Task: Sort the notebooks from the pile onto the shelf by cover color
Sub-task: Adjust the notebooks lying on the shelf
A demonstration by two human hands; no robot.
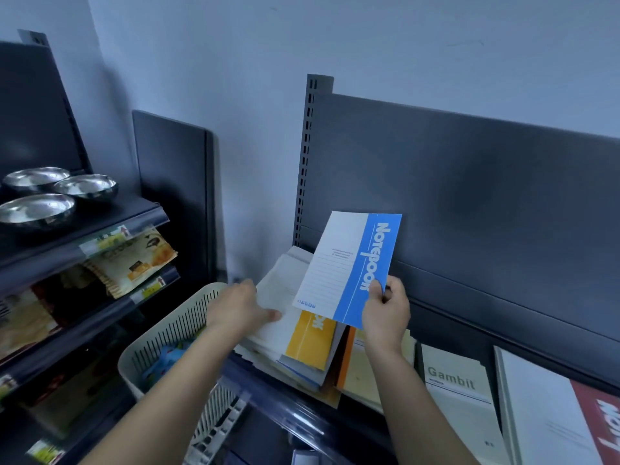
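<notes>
Our right hand (pixel 385 313) pinches the lower corner of a thin, glossy card-covered notebook (pixel 349 263), white with a broad blue band, thumb on the cover, lifted tilted above the pile (pixel 268 333). Our left hand (pixel 241 307) lies flat on the pile's pale top sheet, fingers straight. The pile is a loose fan of flat covers on the dark metal shelf (pixel 469 203), a yellow-banded notebook (pixel 310 340) showing beneath. Farther right lie a cream "Gambit" notebook (pixel 456 380) and a red-and-white one (pixel 553 414). A slotted cream plastic basket (pixel 174 333) holds blurred blue items (pixel 167 360). Three shiny steel bowls (pixel 37 209) sit at left.
</notes>
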